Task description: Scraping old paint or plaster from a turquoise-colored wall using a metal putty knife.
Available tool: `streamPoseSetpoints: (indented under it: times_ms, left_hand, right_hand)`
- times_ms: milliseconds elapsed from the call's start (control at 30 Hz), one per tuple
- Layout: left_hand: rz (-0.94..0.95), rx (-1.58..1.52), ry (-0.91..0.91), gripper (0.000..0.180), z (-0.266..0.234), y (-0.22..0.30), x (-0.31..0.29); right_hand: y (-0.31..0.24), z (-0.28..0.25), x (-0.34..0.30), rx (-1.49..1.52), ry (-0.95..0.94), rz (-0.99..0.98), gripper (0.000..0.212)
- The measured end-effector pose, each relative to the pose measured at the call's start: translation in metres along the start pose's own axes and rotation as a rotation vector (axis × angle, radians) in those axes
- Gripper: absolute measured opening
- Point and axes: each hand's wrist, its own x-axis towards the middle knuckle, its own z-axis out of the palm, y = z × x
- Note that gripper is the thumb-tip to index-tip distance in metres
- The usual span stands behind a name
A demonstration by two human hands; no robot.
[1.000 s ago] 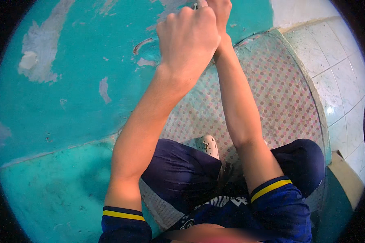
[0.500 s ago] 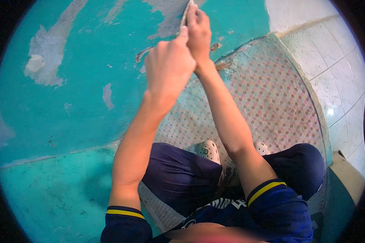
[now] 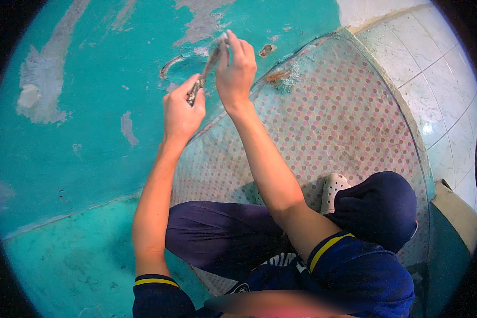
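In front of the teal wall (image 3: 100, 159), my left hand (image 3: 181, 119) is closed around the mottled handle of a narrow scraper (image 3: 210, 64). Its long grey blade points up and to the right. My right hand (image 3: 237, 69) has its fingers closed at the far end of that blade, and the fingertips partly hide it. Behind the hands, the wall has a grey bare patch (image 3: 199, 21), a curved gouge (image 3: 169, 66) and a small brown hole (image 3: 267, 50).
A wide grey patch (image 3: 45, 79) with a whitish lump marks the wall at left. Below me is a dotted mat (image 3: 344, 111), with reddish-brown and pale debris (image 3: 282, 78) along its wall edge. White tiles (image 3: 429, 69) lie at right. My pale clog (image 3: 334, 191) stands on the mat.
Both hands have come down and left, nearer to me. They were overlapping; now they are apart, and the scraper shows between them. My legs have also shifted.
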Motion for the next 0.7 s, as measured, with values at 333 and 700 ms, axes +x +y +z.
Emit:
streamPoseSetpoints:
  times_ms: [333, 700]
  left_hand:
    - [0.251, 0.24, -0.618, 0.034, 0.107, -0.1, -0.043]
    - [0.39, 0.016, -0.661, 0.035, 0.157, -0.137, -0.138]
  right_hand:
    - [-0.001, -0.018, -0.033, 0.028, -0.022, -0.061, 0.023]
    - [-0.048, -0.004, -0.043, 0.052, -0.465, -0.156, 0.017]
